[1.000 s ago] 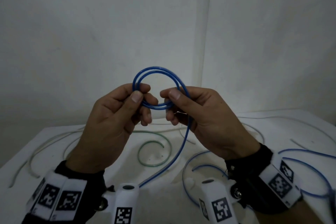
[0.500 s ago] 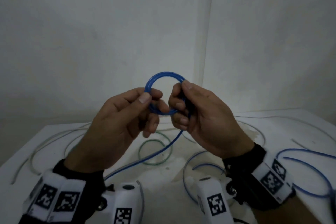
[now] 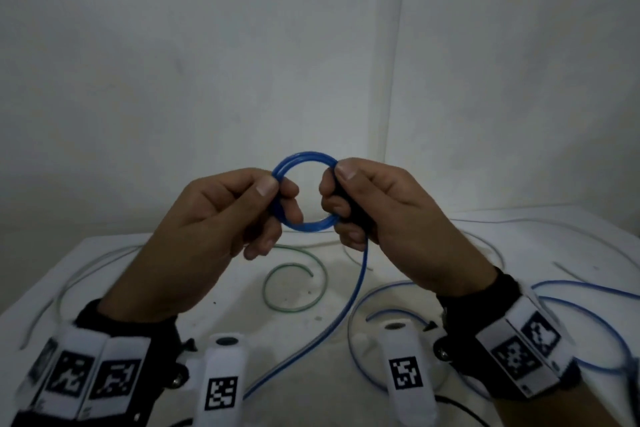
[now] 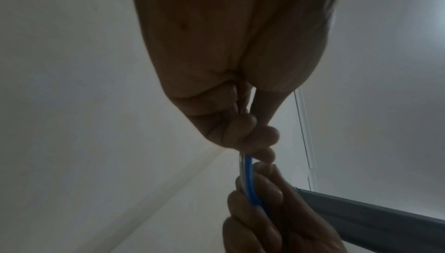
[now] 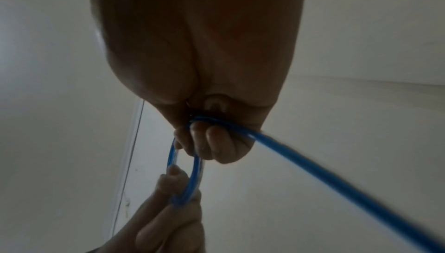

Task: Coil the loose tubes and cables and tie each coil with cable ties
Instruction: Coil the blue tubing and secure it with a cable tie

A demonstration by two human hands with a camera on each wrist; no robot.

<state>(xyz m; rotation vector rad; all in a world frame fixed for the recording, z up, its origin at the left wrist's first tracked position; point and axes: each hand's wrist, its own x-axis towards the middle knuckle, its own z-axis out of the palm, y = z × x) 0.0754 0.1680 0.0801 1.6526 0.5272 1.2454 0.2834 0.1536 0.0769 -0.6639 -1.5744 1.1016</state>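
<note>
- The left hand (image 3: 221, 218) pinches the blue tube coil (image 3: 304, 163) at its 9 o'clock side, thumb over the curled fingers, the strands clamped between them.
- The right hand (image 3: 381, 215) grips the same coil at its 3 o'clock side, thumb on top and fingers curled round the strands.
- The coil, a small ring of several turns, is held upright in the air above the table (image 3: 104, 253), between the two hands.
- From the right hand's grip a loose tail of the blue tube (image 3: 358, 284) drops toward 6 o'clock, then runs along the table toward 7 o'clock.
- In the right wrist view the blue tail (image 5: 313, 167) leaves the curled fingers (image 5: 216, 143) toward 4 o'clock; the coil hangs below them toward the other hand.
- In the left wrist view only a short blue stretch (image 4: 249, 181) shows between the two hands.
- On the table beneath the hands lies a green tube (image 3: 294, 288) curled in an open spiral.
- More blue tube (image 3: 588, 319) loops on the table at 4 o'clock, and pale tubes (image 3: 86, 274) lie at 8 o'clock.
</note>
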